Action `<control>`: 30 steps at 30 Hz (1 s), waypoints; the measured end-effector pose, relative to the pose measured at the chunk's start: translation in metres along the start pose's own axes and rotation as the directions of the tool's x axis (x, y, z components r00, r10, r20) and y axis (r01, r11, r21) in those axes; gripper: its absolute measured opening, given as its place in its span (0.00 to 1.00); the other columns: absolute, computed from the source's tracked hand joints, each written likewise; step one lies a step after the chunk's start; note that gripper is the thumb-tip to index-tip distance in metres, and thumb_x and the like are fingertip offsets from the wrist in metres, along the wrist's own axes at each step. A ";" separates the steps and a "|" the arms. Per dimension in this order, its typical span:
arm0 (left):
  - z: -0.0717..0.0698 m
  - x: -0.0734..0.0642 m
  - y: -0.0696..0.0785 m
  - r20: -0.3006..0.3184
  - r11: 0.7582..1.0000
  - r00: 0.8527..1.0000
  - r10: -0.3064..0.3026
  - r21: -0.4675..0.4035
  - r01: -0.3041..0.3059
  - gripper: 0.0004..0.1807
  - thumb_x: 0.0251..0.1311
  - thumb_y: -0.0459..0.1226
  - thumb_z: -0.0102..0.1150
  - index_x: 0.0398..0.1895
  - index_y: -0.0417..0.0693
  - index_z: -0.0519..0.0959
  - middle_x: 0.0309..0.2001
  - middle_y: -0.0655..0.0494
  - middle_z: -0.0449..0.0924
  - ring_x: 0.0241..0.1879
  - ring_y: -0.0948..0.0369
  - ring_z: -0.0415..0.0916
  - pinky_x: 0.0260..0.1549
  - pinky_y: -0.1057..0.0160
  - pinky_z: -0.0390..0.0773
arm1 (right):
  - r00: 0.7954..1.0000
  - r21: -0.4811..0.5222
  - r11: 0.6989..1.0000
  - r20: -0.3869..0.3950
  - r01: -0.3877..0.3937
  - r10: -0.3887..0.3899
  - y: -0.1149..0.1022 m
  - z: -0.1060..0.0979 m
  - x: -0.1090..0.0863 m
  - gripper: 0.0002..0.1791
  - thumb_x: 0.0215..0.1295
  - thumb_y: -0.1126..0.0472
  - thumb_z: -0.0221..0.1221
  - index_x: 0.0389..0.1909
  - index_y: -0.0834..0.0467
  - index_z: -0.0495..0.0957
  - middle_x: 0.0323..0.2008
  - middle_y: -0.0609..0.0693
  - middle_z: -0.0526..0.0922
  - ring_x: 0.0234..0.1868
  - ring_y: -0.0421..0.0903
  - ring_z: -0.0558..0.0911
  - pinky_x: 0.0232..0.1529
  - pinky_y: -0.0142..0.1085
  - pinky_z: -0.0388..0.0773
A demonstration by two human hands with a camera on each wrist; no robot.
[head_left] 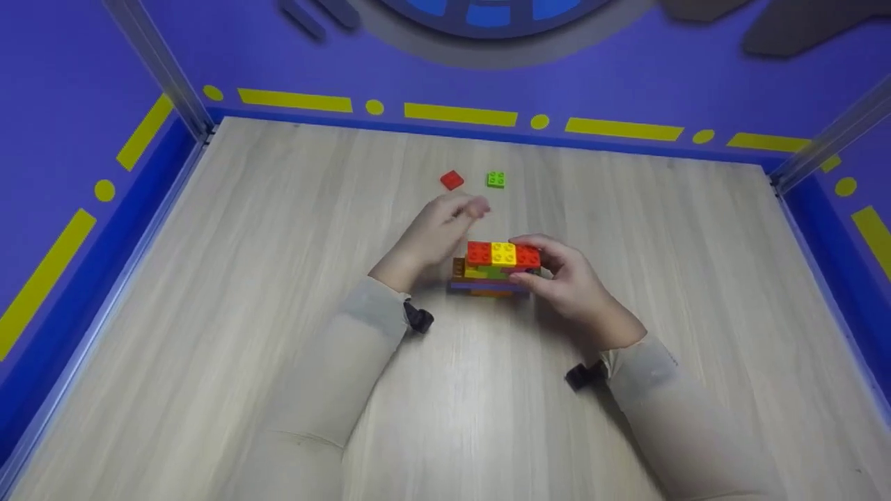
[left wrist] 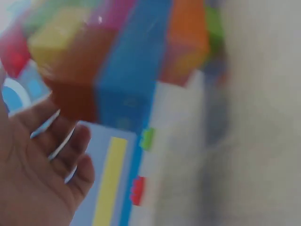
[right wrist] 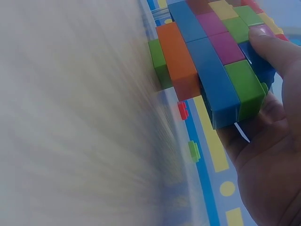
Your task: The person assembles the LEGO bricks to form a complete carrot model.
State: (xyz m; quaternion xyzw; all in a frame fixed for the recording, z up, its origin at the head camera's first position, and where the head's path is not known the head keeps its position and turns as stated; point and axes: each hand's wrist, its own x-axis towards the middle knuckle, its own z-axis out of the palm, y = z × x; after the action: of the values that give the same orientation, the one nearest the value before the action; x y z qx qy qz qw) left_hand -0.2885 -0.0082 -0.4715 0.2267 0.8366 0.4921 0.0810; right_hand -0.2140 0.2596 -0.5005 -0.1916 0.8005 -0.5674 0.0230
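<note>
A stack of toy building bricks (head_left: 502, 255) stands on the table, topped by a red, yellow and red row. Below come green, yellow, magenta, brown and blue layers, then an orange brick (right wrist: 178, 61) and a green brick (right wrist: 161, 63) at the bottom. My right hand (head_left: 572, 282) grips the right end of this stack, thumb on the near side and fingers round behind. Beside the left end is my left hand (head_left: 440, 228), fingers loosely bent with nothing in them; in the left wrist view its fingertips come close to the brown brick (left wrist: 75, 89).
Farther back on the table lie a loose red brick (head_left: 452, 180) and a loose lime-green brick (head_left: 495, 179). Blue-purple walls with yellow markings (head_left: 461, 114) enclose the table (head_left: 313, 209) at the back and both sides. Each wrist carries a small black camera (head_left: 420, 319).
</note>
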 end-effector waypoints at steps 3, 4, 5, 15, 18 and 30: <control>-0.003 0.009 -0.012 -0.067 0.996 0.995 -0.076 0.034 0.078 0.34 0.90 0.61 0.43 0.78 0.48 0.80 0.77 0.47 0.78 0.80 0.49 0.74 0.85 0.46 0.69 | 1.000 -0.002 1.000 0.005 -0.005 0.005 0.000 0.001 0.001 0.29 0.72 0.68 0.75 0.72 0.60 0.83 0.66 0.57 0.88 0.61 0.44 0.87 0.68 0.31 0.82; -0.004 0.012 -0.016 -0.078 0.993 0.992 -0.099 0.058 0.103 0.36 0.89 0.62 0.42 0.80 0.48 0.78 0.79 0.47 0.75 0.80 0.49 0.73 0.86 0.46 0.68 | 1.000 0.000 1.000 0.006 -0.009 0.009 -0.001 0.001 0.000 0.29 0.72 0.67 0.75 0.72 0.59 0.83 0.66 0.56 0.88 0.61 0.44 0.87 0.68 0.31 0.82; -0.005 0.016 -0.018 -0.083 0.989 0.989 -0.121 0.078 0.127 0.37 0.89 0.64 0.41 0.82 0.49 0.76 0.81 0.48 0.73 0.81 0.49 0.73 0.86 0.47 0.68 | 1.000 0.000 1.000 0.006 -0.013 0.013 -0.001 0.000 0.000 0.29 0.72 0.67 0.75 0.72 0.59 0.83 0.66 0.56 0.88 0.61 0.44 0.87 0.68 0.31 0.82; -0.016 0.051 -0.034 -0.144 0.906 0.955 -0.260 0.307 0.293 0.37 0.88 0.60 0.50 0.88 0.50 0.65 0.84 0.45 0.65 0.78 0.46 0.65 0.82 0.46 0.70 | 1.000 0.013 1.000 0.003 -0.025 0.025 -0.001 -0.001 -0.001 0.29 0.71 0.68 0.75 0.71 0.60 0.83 0.67 0.58 0.87 0.61 0.43 0.87 0.68 0.30 0.81; -0.016 0.060 -0.034 -0.140 0.873 0.947 -0.290 0.368 0.322 0.39 0.86 0.60 0.53 0.90 0.52 0.64 0.86 0.47 0.63 0.78 0.45 0.62 0.80 0.46 0.69 | 1.000 0.028 0.999 -0.008 -0.021 0.021 -0.002 -0.001 0.000 0.28 0.71 0.70 0.75 0.71 0.62 0.83 0.66 0.59 0.87 0.60 0.42 0.87 0.67 0.30 0.82; -0.014 0.075 -0.030 -0.164 0.776 0.939 -0.302 0.530 0.342 0.26 0.83 0.52 0.64 0.76 0.55 0.83 0.70 0.53 0.83 0.68 0.50 0.68 0.72 0.50 0.70 | 0.999 0.024 0.998 0.005 -0.050 0.050 -0.001 -0.001 -0.001 0.29 0.72 0.68 0.75 0.72 0.59 0.82 0.68 0.57 0.87 0.64 0.44 0.85 0.70 0.30 0.81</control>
State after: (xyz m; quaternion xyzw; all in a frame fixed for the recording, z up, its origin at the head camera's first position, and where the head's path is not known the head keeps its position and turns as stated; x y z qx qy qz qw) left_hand -0.3687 0.0034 -0.4835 0.0766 0.9710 0.2166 0.0663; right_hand -0.2132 0.2604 -0.4993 -0.1725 0.7980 -0.5759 0.0415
